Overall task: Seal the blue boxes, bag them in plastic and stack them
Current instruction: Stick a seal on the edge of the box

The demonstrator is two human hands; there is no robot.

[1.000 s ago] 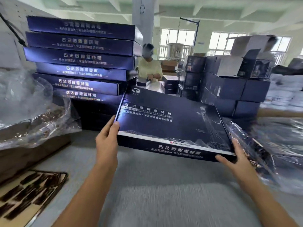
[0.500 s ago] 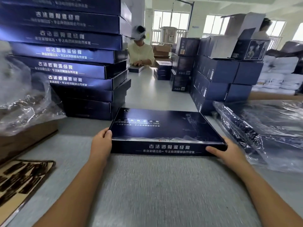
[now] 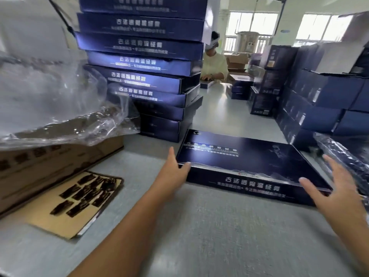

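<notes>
- Now the blue box (image 3: 245, 156) lies flat on the grey table (image 3: 199, 226), right of centre, just near of the tall stack of blue boxes (image 3: 143, 62).
- The left hand (image 3: 173, 172) sits at the box's near-left corner, fingers straight, thumb touching the top edge.
- The right hand (image 3: 335, 192) is spread wide at the near-right corner; whether it touches the box is unclear.
- Crinkled plastic wrap (image 3: 343, 156) lies just to the right.

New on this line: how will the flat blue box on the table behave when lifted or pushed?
The blue box likely stays stiff: its edges run straight, and the stack of similar boxes holds its shape. Its glossy lid may be slippery. Wide and flat, it should slide, not tip.
</notes>
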